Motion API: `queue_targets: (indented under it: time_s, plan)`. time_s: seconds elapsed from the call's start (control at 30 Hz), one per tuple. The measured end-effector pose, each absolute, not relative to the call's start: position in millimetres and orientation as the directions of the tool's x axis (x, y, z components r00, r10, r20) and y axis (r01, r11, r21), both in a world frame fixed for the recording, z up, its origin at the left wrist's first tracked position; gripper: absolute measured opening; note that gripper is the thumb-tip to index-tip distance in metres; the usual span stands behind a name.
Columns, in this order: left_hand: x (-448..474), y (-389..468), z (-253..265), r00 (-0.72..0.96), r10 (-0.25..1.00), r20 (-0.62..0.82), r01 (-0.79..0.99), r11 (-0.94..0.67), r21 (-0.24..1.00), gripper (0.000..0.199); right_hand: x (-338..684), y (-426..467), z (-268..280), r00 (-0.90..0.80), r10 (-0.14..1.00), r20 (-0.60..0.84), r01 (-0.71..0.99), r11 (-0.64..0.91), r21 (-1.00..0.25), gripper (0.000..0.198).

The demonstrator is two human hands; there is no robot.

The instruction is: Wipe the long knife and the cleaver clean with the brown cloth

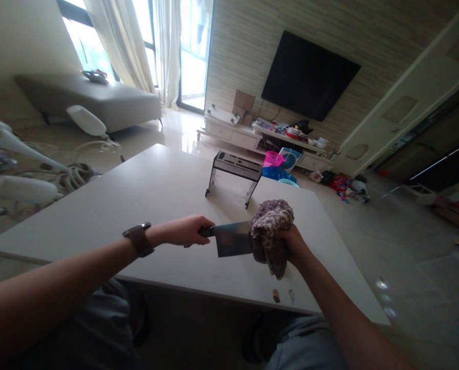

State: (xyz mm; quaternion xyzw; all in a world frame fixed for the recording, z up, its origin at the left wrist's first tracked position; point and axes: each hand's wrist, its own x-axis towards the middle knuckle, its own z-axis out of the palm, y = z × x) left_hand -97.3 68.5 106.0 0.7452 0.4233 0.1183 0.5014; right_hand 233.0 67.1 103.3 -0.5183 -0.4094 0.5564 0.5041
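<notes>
Over the white table (pixel 145 198), my left hand (pixel 189 230) is closed round the dark handle of a cleaver (pixel 232 240). Its broad metal blade points right. A mottled brown-and-white cloth (pixel 272 226) is bunched in my right hand (pixel 290 243) and covers the far end of the blade. The fingers inside the cloth are hidden. Behind the cleaver stands a knife holder (pixel 237 165) with a slotted dark top and see-through sides; I see no knife in it.
Two small objects, one dark and yellowish (pixel 276 295) and one pale (pixel 291 296), lie near the table's front edge. White chairs (pixel 86 122) stand at the left. Beyond the table are a pink basket (pixel 272 159) and a low cabinet (pixel 229 134) under a television (pixel 310 74).
</notes>
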Motion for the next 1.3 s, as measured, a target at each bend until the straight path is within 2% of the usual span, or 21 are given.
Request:
queue_targets:
  time_s: [0.17, 0.3, 0.43, 0.6, 0.73, 0.83, 0.9, 1.03, 1.13, 1.2, 1.3]
  plan:
    - [-98, 71, 107, 0.611, 0.776, -0.154, 0.486, -0.215, 0.847, 0.023, 237, 71, 112, 0.118, 0.975, -0.187, -0.197, -0.162, -0.967, 0.037]
    - [-100, 73, 116, 0.603, 0.794, -0.079, 0.457, -0.263, 0.849, 0.022, 242, 76, 120, 0.199, 0.973, -0.117, -0.214, -0.073, -0.974, 0.042]
    - [-94, 68, 118, 0.555, 0.823, -0.119, 0.397, -0.136, 0.908, 0.028, 238, 78, 122, 0.202, 0.973, -0.109, -0.311, -0.042, -0.95, 0.043]
    - [-62, 53, 110, 0.447, 0.883, -0.143, 0.125, 0.097, 0.987, 0.029, 216, 70, 114, 0.145, 0.975, -0.167, -0.426, -0.091, -0.9, 0.037]
    - [-36, 42, 109, 0.434, 0.897, -0.081, 0.039, 0.071, 0.997, 0.028, 191, 53, 106, 0.035, 0.985, -0.166, -0.424, -0.136, -0.895, 0.037]
    - [-28, 35, 110, 0.504, 0.862, -0.048, 0.063, 0.018, 0.998, 0.031, 179, 43, 104, 0.043, 0.98, -0.195, -0.443, -0.156, -0.883, 0.043]
    - [-28, 32, 110, 0.556, 0.829, -0.06, 0.025, 0.055, 0.998, 0.033, 176, 41, 104, 0.093, 0.973, -0.21, -0.44, -0.149, -0.885, 0.046]
    - [-33, 31, 105, 0.68, 0.719, -0.141, -0.089, 0.271, 0.958, 0.032, 177, 36, 109, 0.107, 0.974, -0.199, -0.438, -0.134, -0.889, 0.048]
    - [-36, 33, 98, 0.774, 0.583, -0.247, -0.054, 0.449, 0.892, 0.023, 175, 29, 111, 0.076, 0.975, -0.211, -0.457, -0.154, -0.876, 0.052]
    - [-36, 34, 94, 0.819, 0.51, -0.263, -0.044, 0.512, 0.858, 0.019, 173, 27, 112, 0.07, 0.974, -0.216, -0.457, -0.161, -0.875, 0.052]
    - [-36, 36, 92, 0.837, 0.499, -0.224, -0.1, 0.541, 0.835, 0.028, 177, 32, 111, 0.111, 0.969, -0.222, -0.459, -0.148, -0.876, 0.05]
